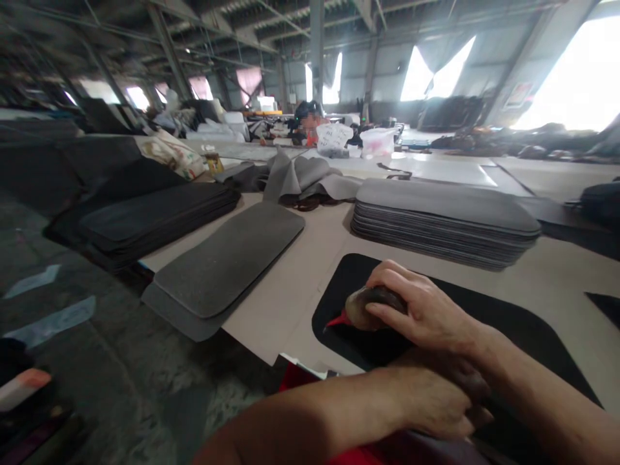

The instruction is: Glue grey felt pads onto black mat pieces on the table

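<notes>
My right hand (pixel 414 300) is wrapped round a smooth, rounded brownish lump (pixel 362 309), held low over a black mat (pixel 465 294) with rounded corners. A pointed red piece (pixel 339 319) sticks out from the lump's left side; what it is made of I cannot tell. My left hand (pixel 433 397) crosses below my right wrist, above the near part of the mat. Its fingers are curled in and partly hidden, and whatever they hold does not show.
A tall stack of grey mats (pixel 445 223) stands behind the black one. More grey mats (pixel 232 258) overhang the table's left edge, beside a dark pile (pixel 159 216). Crumpled grey sheets (pixel 305 177) lie at the back. Another person (pixel 310 123) is farther off.
</notes>
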### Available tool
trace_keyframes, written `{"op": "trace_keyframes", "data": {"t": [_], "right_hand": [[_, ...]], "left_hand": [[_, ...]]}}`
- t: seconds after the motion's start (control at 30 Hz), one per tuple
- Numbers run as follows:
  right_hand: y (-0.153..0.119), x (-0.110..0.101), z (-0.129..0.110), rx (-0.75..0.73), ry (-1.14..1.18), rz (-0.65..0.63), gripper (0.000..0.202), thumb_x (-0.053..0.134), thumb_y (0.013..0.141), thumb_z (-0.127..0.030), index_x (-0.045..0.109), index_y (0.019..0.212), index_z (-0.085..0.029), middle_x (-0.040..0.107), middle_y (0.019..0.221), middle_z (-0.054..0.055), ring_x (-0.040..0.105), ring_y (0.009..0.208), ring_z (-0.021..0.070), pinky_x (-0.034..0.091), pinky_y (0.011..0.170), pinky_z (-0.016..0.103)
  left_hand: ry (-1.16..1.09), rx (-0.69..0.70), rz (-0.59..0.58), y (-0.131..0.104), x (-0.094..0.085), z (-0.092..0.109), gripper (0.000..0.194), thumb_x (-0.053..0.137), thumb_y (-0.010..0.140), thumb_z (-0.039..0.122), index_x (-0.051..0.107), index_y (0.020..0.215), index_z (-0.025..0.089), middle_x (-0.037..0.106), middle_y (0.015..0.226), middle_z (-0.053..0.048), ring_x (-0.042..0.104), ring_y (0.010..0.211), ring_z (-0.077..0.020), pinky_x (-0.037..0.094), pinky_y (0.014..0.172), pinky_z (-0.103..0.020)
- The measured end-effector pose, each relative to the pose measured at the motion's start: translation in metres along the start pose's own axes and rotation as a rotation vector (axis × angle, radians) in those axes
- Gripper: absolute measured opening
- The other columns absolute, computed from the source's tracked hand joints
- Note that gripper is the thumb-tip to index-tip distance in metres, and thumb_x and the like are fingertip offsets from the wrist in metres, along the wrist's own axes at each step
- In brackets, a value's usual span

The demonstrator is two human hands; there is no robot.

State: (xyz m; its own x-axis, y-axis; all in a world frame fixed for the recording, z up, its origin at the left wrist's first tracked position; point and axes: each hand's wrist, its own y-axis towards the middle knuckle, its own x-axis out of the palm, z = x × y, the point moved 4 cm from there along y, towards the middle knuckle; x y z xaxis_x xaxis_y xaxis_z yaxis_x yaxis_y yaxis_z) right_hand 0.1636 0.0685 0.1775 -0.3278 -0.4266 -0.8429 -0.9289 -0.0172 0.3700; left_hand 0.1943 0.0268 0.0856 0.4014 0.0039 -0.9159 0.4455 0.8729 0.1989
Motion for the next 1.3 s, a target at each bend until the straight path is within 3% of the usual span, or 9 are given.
{"op": "trace_keyframes", "data": {"t": [0.17,0.33,0.57,0.83,1.03,1.3], "right_hand": [[0.013,-0.006,0.014,0.007,-0.152,0.035,0.009,0.054,0.096,-0.026,0.054,0.105,-0.023,0.056,0.102,0.006,0.057,0.086,0.0217,0.048,0.080,0.037],[0.021,-0.010,0.035,0.044,-0.288,0.094,0.007,0.052,0.095,-0.027,0.053,0.101,-0.022,0.056,0.101,0.006,0.058,0.087,0.0229,0.047,0.080,0.036],[0.035,-0.016,0.077,0.178,-0.459,0.169,0.010,0.054,0.094,-0.029,0.055,0.101,-0.021,0.057,0.104,0.007,0.060,0.092,0.0251,0.046,0.079,0.036],[0.041,-0.027,0.099,0.262,-0.518,0.214,0.015,0.057,0.092,-0.031,0.057,0.104,-0.022,0.060,0.104,0.007,0.060,0.086,0.0229,0.043,0.074,0.033],[0.009,-0.061,0.098,0.330,-0.606,0.104,0.015,0.054,0.094,-0.035,0.056,0.101,-0.021,0.061,0.102,0.005,0.061,0.081,0.0217,0.037,0.066,0.033],[-0.090,-0.116,0.113,0.561,-0.681,0.056,0.025,0.049,0.095,-0.044,0.056,0.105,-0.021,0.060,0.105,0.007,0.060,0.080,0.0222,0.036,0.065,0.033]], "left_hand": [[0.047,0.038,0.052,0.002,0.000,-0.001,0.035,0.045,0.096,0.035,0.070,0.105,0.012,0.070,0.119,-0.013,0.059,0.119,-0.0284,0.047,0.104,-0.043],[0.062,0.000,0.015,0.004,0.004,-0.002,0.039,0.045,0.096,0.042,0.072,0.103,0.014,0.071,0.114,-0.011,0.064,0.111,-0.0287,0.051,0.095,-0.042],[0.084,-0.011,0.051,0.000,0.002,-0.001,0.039,0.046,0.096,0.044,0.071,0.104,0.014,0.071,0.114,-0.012,0.065,0.102,-0.0297,0.054,0.082,-0.043],[0.022,-0.040,0.038,-0.001,0.003,-0.004,0.034,0.053,0.095,0.043,0.071,0.106,0.016,0.071,0.112,-0.013,0.063,0.104,-0.0268,0.053,0.086,-0.041],[-0.017,-0.061,0.088,-0.006,-0.002,-0.003,0.027,0.054,0.095,0.035,0.070,0.108,0.018,0.069,0.112,-0.010,0.059,0.112,-0.0243,0.050,0.095,-0.038],[-0.070,-0.176,0.203,-0.010,-0.003,-0.006,0.019,0.054,0.092,0.023,0.066,0.107,0.020,0.067,0.116,-0.004,0.056,0.114,-0.0210,0.047,0.102,-0.036]]}}
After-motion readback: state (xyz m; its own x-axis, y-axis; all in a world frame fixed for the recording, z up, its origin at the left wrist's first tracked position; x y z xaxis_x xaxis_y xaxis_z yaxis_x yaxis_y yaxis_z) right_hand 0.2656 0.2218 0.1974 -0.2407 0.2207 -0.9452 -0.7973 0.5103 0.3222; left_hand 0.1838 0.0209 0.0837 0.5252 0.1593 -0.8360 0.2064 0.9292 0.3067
